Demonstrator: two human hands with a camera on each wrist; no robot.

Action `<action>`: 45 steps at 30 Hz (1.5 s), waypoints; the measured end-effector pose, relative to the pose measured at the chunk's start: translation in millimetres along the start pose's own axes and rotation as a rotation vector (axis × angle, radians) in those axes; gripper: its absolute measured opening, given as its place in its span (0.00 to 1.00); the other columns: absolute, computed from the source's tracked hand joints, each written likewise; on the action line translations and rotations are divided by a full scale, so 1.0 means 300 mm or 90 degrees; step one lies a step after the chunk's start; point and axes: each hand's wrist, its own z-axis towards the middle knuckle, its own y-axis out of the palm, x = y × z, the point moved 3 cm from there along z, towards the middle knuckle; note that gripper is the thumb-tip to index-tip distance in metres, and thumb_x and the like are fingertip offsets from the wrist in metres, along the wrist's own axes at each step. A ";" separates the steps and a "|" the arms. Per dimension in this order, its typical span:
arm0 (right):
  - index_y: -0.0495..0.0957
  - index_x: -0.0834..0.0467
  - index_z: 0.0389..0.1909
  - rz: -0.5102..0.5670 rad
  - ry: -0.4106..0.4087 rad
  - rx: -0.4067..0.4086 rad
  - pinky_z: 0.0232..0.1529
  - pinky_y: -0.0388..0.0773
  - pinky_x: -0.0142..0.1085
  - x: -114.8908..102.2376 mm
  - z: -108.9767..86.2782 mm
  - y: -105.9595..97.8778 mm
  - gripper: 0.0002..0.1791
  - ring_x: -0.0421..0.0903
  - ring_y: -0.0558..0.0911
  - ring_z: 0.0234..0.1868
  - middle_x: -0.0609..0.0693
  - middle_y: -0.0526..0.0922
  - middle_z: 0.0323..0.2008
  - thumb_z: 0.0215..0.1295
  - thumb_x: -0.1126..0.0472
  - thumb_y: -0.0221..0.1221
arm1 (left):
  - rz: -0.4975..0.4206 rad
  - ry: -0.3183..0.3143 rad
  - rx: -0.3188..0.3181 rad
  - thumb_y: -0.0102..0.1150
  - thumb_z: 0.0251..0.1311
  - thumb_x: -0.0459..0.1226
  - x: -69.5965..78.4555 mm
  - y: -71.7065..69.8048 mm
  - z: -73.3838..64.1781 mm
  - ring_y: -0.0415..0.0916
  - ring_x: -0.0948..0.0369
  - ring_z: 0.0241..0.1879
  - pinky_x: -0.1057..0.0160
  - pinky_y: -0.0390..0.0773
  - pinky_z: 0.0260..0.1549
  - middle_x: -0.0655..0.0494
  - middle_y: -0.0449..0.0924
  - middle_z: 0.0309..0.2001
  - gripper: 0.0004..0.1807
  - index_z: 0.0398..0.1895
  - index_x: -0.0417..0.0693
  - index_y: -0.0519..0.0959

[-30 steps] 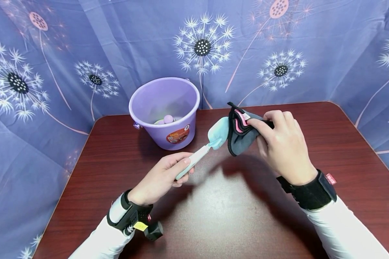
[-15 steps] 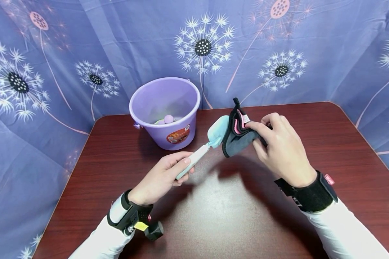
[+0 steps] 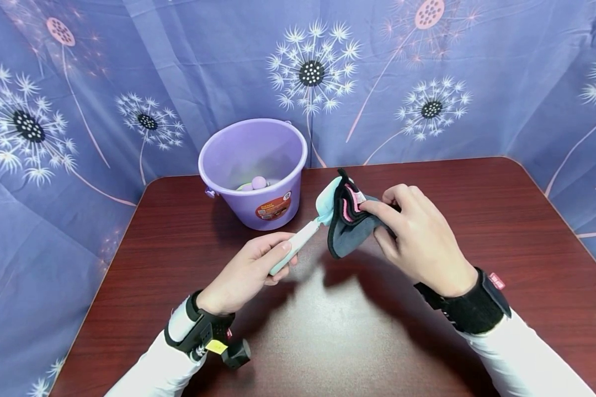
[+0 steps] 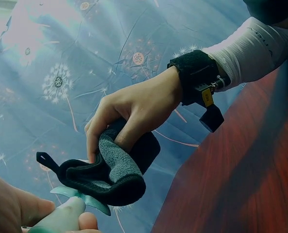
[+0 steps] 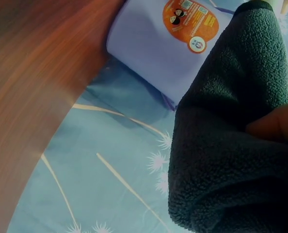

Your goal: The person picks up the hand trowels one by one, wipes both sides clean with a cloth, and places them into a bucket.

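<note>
My left hand (image 3: 250, 270) grips the pale handle of a toy shovel (image 3: 298, 242), its light blue blade tilted up and away over the table. In my right hand (image 3: 419, 237) I pinch a folded grey cleaning cloth (image 3: 352, 234) with black edging, pink inner layers and a hanging loop. The cloth overlaps the right side of the blade in the head view. From the left wrist, the cloth (image 4: 117, 170) lies right at the blade (image 4: 98, 204), hiding part of it. The right wrist view is largely filled by the cloth's dark fuzzy side (image 5: 231, 111).
A purple bucket (image 3: 253, 157) with an orange label stands at the back left of the dark red wooden table (image 3: 501, 220). Inside it lie a purple ball-like piece (image 3: 259, 182) and something green. Blue dandelion-print fabric (image 3: 228, 55) hangs behind the table.
My right hand has moved left and slightly down with the cloth, which covers more of the shovel's blade now. My left hand and the bucket have stayed in place.
</note>
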 end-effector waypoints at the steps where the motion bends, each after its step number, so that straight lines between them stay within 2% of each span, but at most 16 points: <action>1: 0.83 0.57 0.49 0.000 -0.004 -0.002 0.35 0.66 0.45 -0.004 0.001 0.001 0.20 0.54 0.68 0.35 0.56 0.72 0.38 0.58 0.64 0.50 | 0.000 -0.001 0.001 0.43 0.78 0.42 0.000 0.000 0.000 0.62 0.61 0.23 0.69 0.60 0.21 0.44 0.69 0.32 0.15 0.52 0.41 0.75; 17: 0.84 0.58 0.49 0.012 -0.083 -0.010 0.34 0.65 0.45 -0.046 0.011 0.003 0.24 0.53 0.66 0.32 0.55 0.72 0.36 0.62 0.64 0.41 | 0.000 -0.001 0.000 0.43 0.78 0.42 0.001 0.000 0.000 0.63 0.61 0.22 0.69 0.61 0.21 0.45 0.68 0.30 0.16 0.51 0.39 0.76; 23: 0.84 0.56 0.48 0.003 -0.108 -0.011 0.32 0.65 0.47 -0.054 0.013 0.005 0.23 0.54 0.68 0.33 0.55 0.73 0.37 0.64 0.64 0.41 | -0.001 0.005 0.001 0.43 0.78 0.41 0.004 0.000 0.002 0.63 0.61 0.22 0.69 0.61 0.21 0.46 0.68 0.28 0.16 0.50 0.39 0.76; 36: 0.85 0.54 0.45 -0.033 -0.175 0.052 0.31 0.65 0.54 -0.064 0.029 -0.024 0.17 0.62 0.74 0.39 0.57 0.78 0.40 0.65 0.68 0.48 | -0.038 0.009 -0.011 0.40 0.79 0.41 0.001 0.001 0.003 0.62 0.62 0.22 0.68 0.58 0.21 0.47 0.65 0.25 0.17 0.46 0.36 0.75; 45: 0.85 0.55 0.42 -0.051 -0.156 0.102 0.28 0.63 0.55 -0.033 0.037 -0.037 0.18 0.64 0.74 0.39 0.58 0.78 0.39 0.62 0.72 0.50 | -0.045 0.009 -0.018 0.40 0.79 0.42 0.002 0.003 0.000 0.60 0.61 0.21 0.67 0.58 0.21 0.47 0.63 0.23 0.18 0.44 0.34 0.73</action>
